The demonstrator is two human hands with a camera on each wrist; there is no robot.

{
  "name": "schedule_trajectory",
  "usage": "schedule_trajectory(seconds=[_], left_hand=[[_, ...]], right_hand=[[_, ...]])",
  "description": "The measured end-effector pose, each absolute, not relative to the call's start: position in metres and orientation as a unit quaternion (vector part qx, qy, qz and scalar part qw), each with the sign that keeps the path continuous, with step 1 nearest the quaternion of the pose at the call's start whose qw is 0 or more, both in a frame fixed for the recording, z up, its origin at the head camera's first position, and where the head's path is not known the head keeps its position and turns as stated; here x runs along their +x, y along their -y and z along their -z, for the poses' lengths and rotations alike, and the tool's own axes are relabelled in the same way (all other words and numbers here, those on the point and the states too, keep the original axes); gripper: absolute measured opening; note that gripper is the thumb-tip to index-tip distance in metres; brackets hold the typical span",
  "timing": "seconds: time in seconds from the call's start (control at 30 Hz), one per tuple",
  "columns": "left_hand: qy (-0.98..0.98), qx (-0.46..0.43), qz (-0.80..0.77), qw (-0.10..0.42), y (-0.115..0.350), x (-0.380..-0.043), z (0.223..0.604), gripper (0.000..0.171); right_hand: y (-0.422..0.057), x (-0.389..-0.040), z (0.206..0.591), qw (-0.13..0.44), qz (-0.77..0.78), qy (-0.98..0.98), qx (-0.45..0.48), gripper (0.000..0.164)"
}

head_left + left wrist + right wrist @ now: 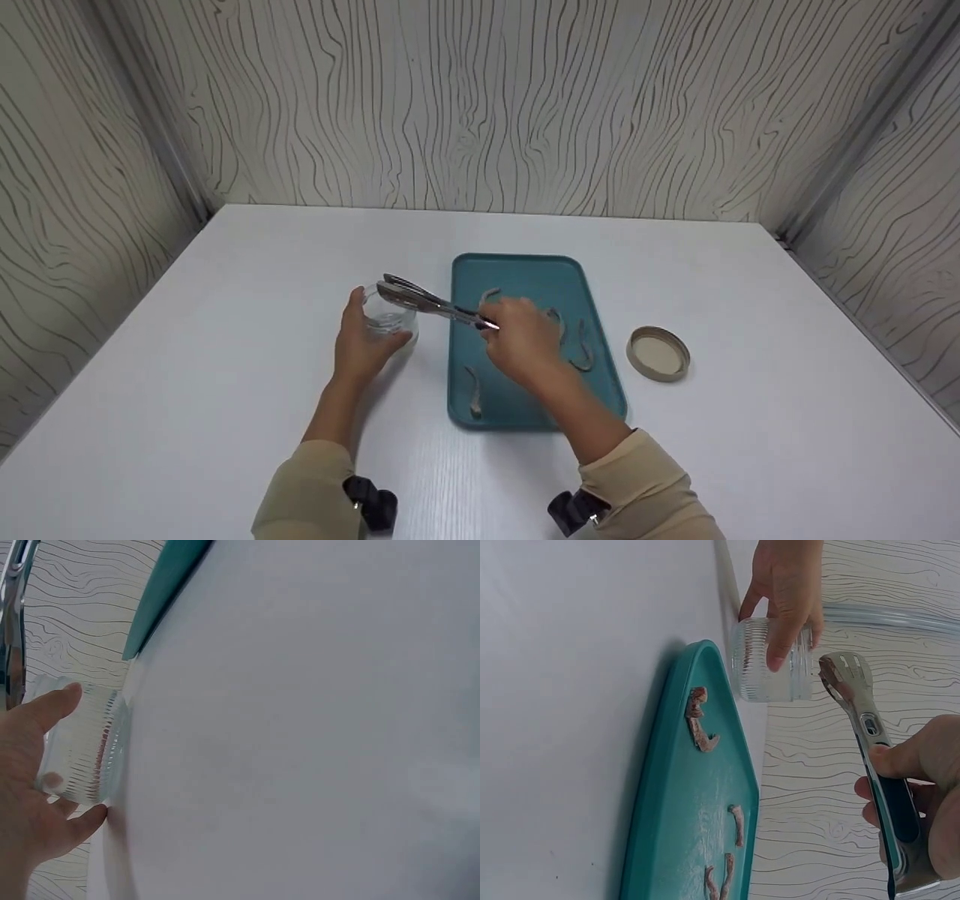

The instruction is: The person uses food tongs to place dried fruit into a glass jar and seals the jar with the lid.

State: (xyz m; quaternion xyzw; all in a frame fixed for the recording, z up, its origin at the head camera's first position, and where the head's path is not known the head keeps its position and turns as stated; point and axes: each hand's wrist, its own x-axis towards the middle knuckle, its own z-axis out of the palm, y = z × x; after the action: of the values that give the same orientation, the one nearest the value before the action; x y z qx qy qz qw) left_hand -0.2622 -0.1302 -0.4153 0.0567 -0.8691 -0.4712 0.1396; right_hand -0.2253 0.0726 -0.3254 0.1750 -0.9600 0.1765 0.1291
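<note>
My left hand [361, 351] grips a clear ribbed glass jar [391, 321] around its side, left of the teal tray. Reddish bits show near the base of the jar [97, 746] in the left wrist view. My right hand [527, 341] holds metal tongs [427, 301], their tips just above the jar's mouth. Something brownish shows at the tips in the right wrist view, too small to make out. Several curled, brownish-grey strips [697, 724] lie on the tray [517, 401], partly hidden by my right hand in the head view.
A round, tan jar lid [658, 354] lies on the white table [750, 420] to the right of the tray. Wood-patterned panels [480, 112] stand behind the table and at both sides.
</note>
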Motion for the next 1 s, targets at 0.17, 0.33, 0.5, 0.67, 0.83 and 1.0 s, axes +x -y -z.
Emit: schedule_trajectory(seconds=[0.17,0.33,0.5,0.67,0.83,1.0], left_hand=[[0.87,0.045,0.467,0.15,0.1305,-0.2628,0.4153,0.091],[0.869,0.036,0.467,0.159,0.1316,-0.2628,0.4161,0.089],[0.871,0.042,0.463,0.158,0.1317,-0.2633,0.4163,0.089],[0.871,0.047,0.464,0.154,0.1311,-0.2632,0.4152,0.089],[0.867,0.044,0.472,0.151,0.1312,-0.2617,0.4143,0.088],[0.869,0.05,0.47,0.144,0.1308,-0.2615,0.4146,0.091]], right_hand=[[-0.0714,-0.2255,0.3289,0.136,-0.177,0.959,0.174,0.014],[-0.0711,-0.2257,0.3309,0.138,-0.172,0.958,0.182,0.012],[-0.0711,-0.2255,0.3318,0.131,-0.174,0.959,0.179,0.013],[-0.072,-0.2244,0.3314,0.124,-0.175,0.962,0.17,0.014],[-0.0734,-0.223,0.3298,0.123,-0.177,0.962,0.168,0.016],[-0.0753,-0.221,0.3259,0.13,-0.18,0.959,0.175,0.017]])
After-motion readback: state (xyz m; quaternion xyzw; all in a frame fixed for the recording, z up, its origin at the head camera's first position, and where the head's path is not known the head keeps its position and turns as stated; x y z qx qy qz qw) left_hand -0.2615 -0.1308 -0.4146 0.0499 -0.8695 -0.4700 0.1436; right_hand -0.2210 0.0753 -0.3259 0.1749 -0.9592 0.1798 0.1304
